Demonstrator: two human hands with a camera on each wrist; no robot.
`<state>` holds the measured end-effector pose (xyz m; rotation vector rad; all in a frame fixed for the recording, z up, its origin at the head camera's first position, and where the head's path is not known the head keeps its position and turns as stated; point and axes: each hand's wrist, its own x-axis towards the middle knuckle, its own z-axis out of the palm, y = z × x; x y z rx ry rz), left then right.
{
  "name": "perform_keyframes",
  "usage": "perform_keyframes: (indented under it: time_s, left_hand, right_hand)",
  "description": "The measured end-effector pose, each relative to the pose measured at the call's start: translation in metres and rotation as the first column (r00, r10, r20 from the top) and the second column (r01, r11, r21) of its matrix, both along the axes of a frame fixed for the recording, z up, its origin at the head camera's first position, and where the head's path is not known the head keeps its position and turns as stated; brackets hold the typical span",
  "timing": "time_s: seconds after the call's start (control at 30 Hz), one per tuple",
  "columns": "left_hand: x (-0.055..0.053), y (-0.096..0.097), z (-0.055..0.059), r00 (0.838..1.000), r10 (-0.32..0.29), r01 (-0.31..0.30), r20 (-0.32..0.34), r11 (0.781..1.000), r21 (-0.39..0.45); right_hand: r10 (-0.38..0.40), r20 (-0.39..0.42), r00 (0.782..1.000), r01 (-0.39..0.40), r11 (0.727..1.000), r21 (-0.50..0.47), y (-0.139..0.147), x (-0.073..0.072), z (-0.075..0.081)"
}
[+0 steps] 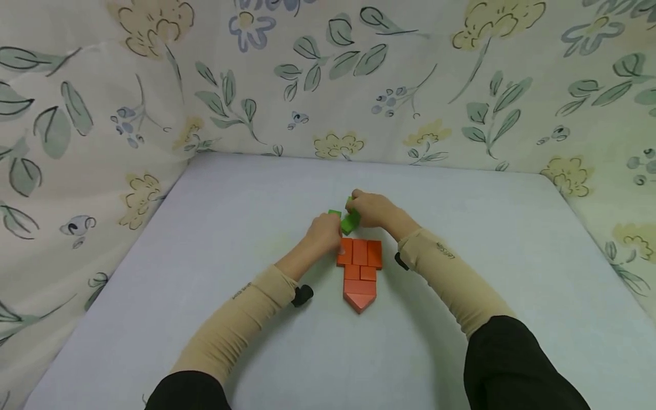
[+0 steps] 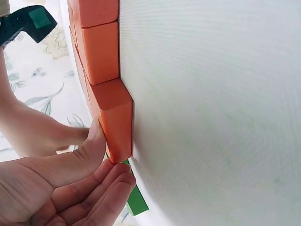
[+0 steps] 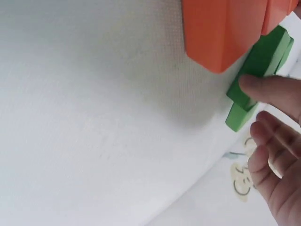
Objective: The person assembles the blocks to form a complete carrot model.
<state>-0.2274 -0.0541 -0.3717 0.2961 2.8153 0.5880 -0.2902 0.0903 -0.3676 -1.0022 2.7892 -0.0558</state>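
Orange blocks (image 1: 360,252) lie flat on the white table, fitted together with a pointed block (image 1: 360,302) at the near end. At their far left corner my left hand (image 1: 324,232) pinches an orange block (image 2: 115,125), thumb on its side and fingertips curled at its end. Just beyond the orange row are green blocks (image 1: 351,222), partly covered by the hands. My right hand (image 1: 376,209) holds a green block (image 3: 257,70) with the thumb against it; its other fingers curl nearby. Another green piece (image 1: 335,212) shows behind the left hand.
The white table (image 1: 230,199) stretches around the blocks on all sides. A floral cloth (image 1: 318,114) hangs along its back and sides. Dark wrist cameras (image 1: 302,295) sit under both forearms, which wear beige sleeves (image 1: 451,273).
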Motion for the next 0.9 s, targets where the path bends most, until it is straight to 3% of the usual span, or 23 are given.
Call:
perform_keyframes:
  time_s: [0.13,0.43,0.67,0.9]
  left_hand:
    - [0.000,-0.001,0.000,1.000,0.011,-0.011,0.002,1.000,0.004]
    - [0.000,-0.001,-0.001,1.000,-0.016,0.015,-0.014,0.999,-0.034]
    - [0.000,-0.001,-0.001,1.000,-0.005,0.005,-0.007,1.000,-0.023]
    - [0.001,-0.001,-0.001,1.000,-0.005,0.005,-0.011,1.000,-0.012]
  right_hand:
    - [0.006,0.030,1.000,-0.006,1.000,-0.006,0.006,0.005,0.005]
    - [-0.018,0.146,0.989,0.035,0.992,-0.117,0.026,0.011,0.007]
    - [-0.065,0.217,0.974,0.115,0.967,-0.227,0.034,0.015,0.005]
    - [-0.105,0.285,0.953,0.184,0.946,-0.266,0.037,0.016,0.001]
